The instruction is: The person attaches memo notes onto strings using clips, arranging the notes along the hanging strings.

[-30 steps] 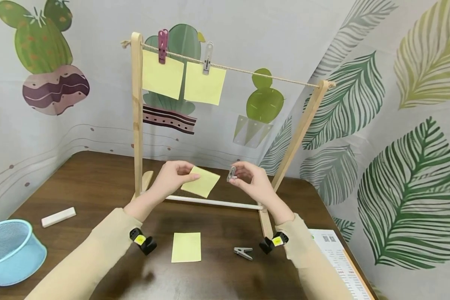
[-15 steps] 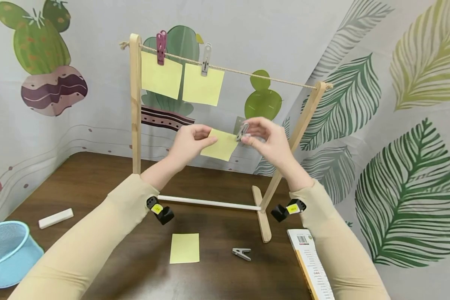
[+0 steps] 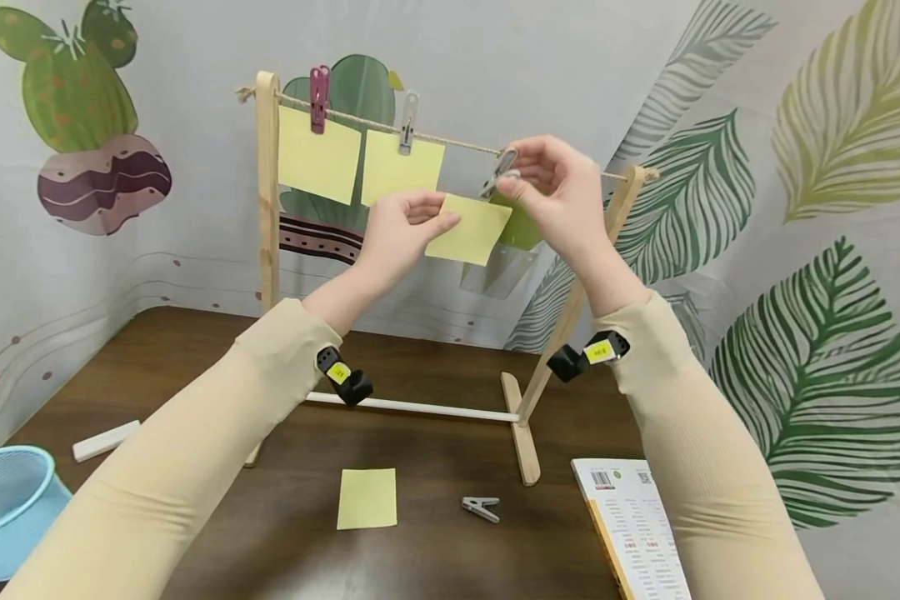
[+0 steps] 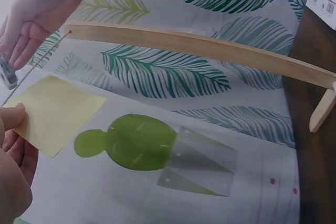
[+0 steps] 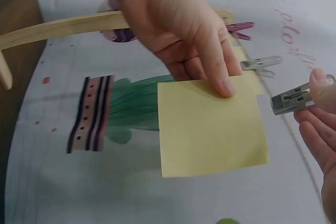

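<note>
Two hands up at the rope (image 3: pixel 457 142) of a wooden stand (image 3: pixel 627 196). Left hand (image 3: pixel 403 235) pinches a yellow sticky note (image 3: pixel 471 233) by its left edge, thumb in front; the note is in mid-air below the rope. Right hand (image 3: pixel 562 190) grips a grey clothespin (image 3: pixel 501 172) between thumb and fingers, just above the note; whether it touches the rope, cannot tell. Further left on the line: first hung note (image 3: pixel 318 162) under a magenta clothespin (image 3: pixel 319 100), then second hung note (image 3: pixel 397 167) under a pale translucent clothespin (image 3: pixel 408 125). In the way, from the head view: left hand overlaps the second hung note's lower edge; right hand hides a stretch of rope; left sleeve (image 3: pixel 210 458) covers the lower left post (image 3: pixel 267 192); right sleeve (image 3: pixel 708 433) crosses a printed booklet (image 3: pixel 633 525). On the dark tabletop (image 3: pixel 435 567): loose sticky note (image 3: pixel 367 498), spare clothespin (image 3: pixel 482 508) to its right, white crossbar (image 3: pixel 435 408) beyond both. Far left, blue mesh basket (image 3: pixel 15 533), partly out of view, white block (image 3: pixel 105 441) near it.
</note>
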`<state>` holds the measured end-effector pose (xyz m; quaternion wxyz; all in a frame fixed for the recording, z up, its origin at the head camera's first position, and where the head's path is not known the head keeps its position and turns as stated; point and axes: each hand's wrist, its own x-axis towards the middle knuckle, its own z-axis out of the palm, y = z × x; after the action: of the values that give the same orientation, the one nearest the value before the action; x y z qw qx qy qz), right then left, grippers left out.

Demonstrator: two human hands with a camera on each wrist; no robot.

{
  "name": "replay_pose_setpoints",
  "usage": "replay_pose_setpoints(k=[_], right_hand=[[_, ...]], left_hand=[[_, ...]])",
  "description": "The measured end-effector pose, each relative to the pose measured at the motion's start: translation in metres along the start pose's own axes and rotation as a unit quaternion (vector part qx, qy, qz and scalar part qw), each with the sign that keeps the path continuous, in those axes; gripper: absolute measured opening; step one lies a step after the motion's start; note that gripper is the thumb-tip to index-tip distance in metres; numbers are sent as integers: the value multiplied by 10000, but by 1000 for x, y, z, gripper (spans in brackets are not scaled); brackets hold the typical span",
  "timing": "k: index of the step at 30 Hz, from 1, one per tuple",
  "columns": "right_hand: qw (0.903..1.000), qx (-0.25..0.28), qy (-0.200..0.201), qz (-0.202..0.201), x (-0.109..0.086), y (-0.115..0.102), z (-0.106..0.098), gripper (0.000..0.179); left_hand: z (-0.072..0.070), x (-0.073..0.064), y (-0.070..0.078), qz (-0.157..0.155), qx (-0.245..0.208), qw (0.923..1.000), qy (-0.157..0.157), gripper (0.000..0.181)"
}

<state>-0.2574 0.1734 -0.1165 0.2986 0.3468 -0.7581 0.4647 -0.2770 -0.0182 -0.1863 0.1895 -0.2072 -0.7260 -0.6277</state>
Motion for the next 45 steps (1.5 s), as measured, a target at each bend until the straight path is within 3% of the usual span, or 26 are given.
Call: replay_pose_setpoints(k=[8, 16, 25, 35, 45], right_hand=[[9978, 71, 514, 407, 34, -15, -2, 18], [9950, 81, 427, 901, 54, -21, 0, 11], [9911, -322, 386, 1233, 59, -19, 3, 14], [9886, -472, 294, 1398, 61, -20, 2, 17], [9824, -696, -39, 1732, 65, -19, 2, 12]], left_hand=[[4, 15, 13, 89, -278, 9993, 236, 39], [5, 26, 17, 86, -338, 9978, 566, 37], [7, 31, 15, 78, -269, 9945, 1013, 33], [11, 32, 16, 208, -218, 9948, 972, 32], [10, 32, 19, 33, -239, 9948, 989, 32]])
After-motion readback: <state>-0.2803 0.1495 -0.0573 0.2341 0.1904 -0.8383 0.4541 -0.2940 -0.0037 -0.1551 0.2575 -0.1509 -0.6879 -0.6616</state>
